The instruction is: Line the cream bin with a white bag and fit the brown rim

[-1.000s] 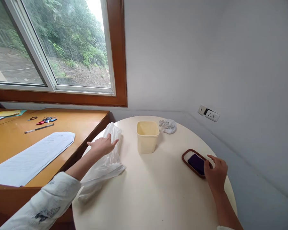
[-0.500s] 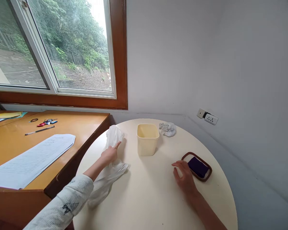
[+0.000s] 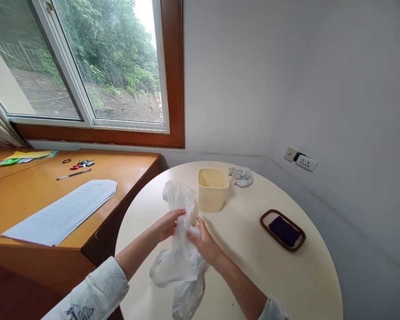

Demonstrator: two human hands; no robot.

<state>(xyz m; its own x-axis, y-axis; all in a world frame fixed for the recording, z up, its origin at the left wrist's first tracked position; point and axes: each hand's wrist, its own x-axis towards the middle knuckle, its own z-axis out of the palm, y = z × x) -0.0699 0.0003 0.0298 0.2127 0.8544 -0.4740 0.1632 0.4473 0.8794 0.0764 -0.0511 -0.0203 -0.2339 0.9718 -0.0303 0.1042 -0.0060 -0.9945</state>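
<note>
A thin white plastic bag (image 3: 178,266) hangs crumpled between my hands over the round table, its lower end draping toward me. My left hand (image 3: 168,224) is closed on the bag's left side, thumb on top. On the other side, my right hand (image 3: 203,242) grips the bag's middle, with some fingers hidden by the plastic. Just beyond the bag stands an upright pale yellow bin (image 3: 213,199) with an open top. Behind its right side lies a crumpled grey-white cloth (image 3: 242,176).
At the right of the round white table (image 3: 253,271) lies a brown-rimmed tray (image 3: 269,235) holding a folded dark purple cloth (image 3: 284,230). The wooden desk at left bears papers (image 3: 66,211), a pen (image 3: 73,174) and keys (image 3: 85,163). A wall socket (image 3: 306,162) is at right.
My right hand has moved left from beside the tray onto the bag. Both hands now hold the bag, lifted and shifted toward the table's middle. The view has turned slightly left.
</note>
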